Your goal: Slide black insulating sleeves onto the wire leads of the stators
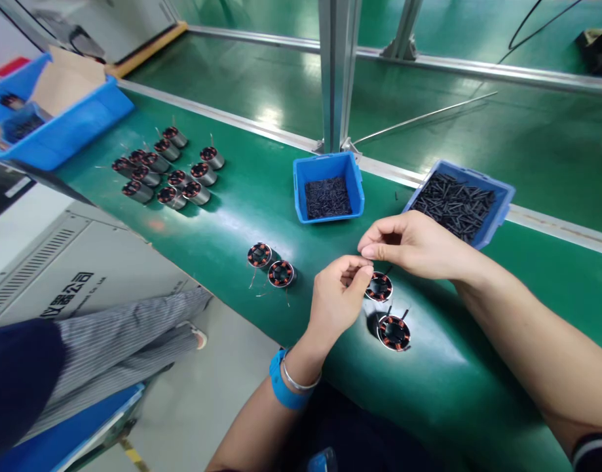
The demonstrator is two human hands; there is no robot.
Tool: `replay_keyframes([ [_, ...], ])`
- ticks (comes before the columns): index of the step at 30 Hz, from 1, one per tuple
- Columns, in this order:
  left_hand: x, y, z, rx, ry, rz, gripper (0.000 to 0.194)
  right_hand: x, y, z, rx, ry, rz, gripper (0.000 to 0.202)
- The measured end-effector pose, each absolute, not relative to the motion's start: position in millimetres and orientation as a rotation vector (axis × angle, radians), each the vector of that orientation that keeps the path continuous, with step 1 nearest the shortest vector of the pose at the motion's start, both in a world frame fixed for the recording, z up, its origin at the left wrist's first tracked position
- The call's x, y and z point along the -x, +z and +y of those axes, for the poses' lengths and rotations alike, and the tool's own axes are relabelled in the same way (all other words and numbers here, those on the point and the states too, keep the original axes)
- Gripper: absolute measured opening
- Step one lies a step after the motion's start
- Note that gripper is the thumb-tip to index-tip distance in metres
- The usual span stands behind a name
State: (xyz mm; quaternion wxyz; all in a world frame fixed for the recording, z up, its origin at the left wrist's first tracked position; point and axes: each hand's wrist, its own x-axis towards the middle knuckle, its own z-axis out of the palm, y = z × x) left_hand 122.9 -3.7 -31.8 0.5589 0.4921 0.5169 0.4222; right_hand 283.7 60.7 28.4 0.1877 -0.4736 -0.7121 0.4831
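Note:
My left hand (337, 292) is closed in a pinch, its fingertips close to those of my right hand (403, 246), which also pinches. Whatever sits between the fingertips is too small to make out. Just below them stands a motor stator (379, 286) with copper windings, partly covered by my left thumb. Nearer to me is another stator (394, 333) with short black sleeves sticking up from its rim. Two more stators, one at the front (282, 274) and one behind it (260, 255), stand left of my hands with thin bare wires trailing.
A blue bin (354, 190) of thin black tubes stands ahead. Another bin (502, 200) with thicker black tubes is behind my right hand. Several stators (170, 196) cluster at the left, near a large blue crate (79, 131). A metal post (337, 78) rises at the bench's far edge. A person's leg (133, 334) is at left.

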Motion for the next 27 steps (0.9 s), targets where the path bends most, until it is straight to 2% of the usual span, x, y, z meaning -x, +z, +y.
replay_keyframes([
  [7, -122.4, -36.1, -4.5, -1.154, 1.017, 1.221, 0.007, -285.4, 32.3, 60.2, 1.390, 1.262, -2.190, 0.019],
  [11, -121.5, -35.7, -6.1, -1.083, 0.997, 1.243, 0.019, -285.2, 38.1, 60.9, 1.453, 1.213, -2.351, 0.013],
  [13, -120.7, -34.9, -7.5, -1.071, 0.998, 1.244, 0.021, -285.8, 40.1, 61.6, 1.471, 1.193, -2.416, 0.022],
  [16, -120.0, -34.2, -9.4, -1.070, 1.026, 1.248, 0.014, -287.4, 39.5, 61.6, 1.457, 1.110, -2.326, 0.034],
  [21, -120.6, -34.6, -10.7, -1.063, 1.049, 1.262, 0.006, -282.9, 30.9, 57.2, 1.199, 1.247, -1.985, 0.022],
  [27, -120.5, -36.2, -10.6, -1.050, 1.052, 1.244, 0.007, -278.7, 29.8, 53.9, 1.165, 1.228, -2.112, 0.022],
])
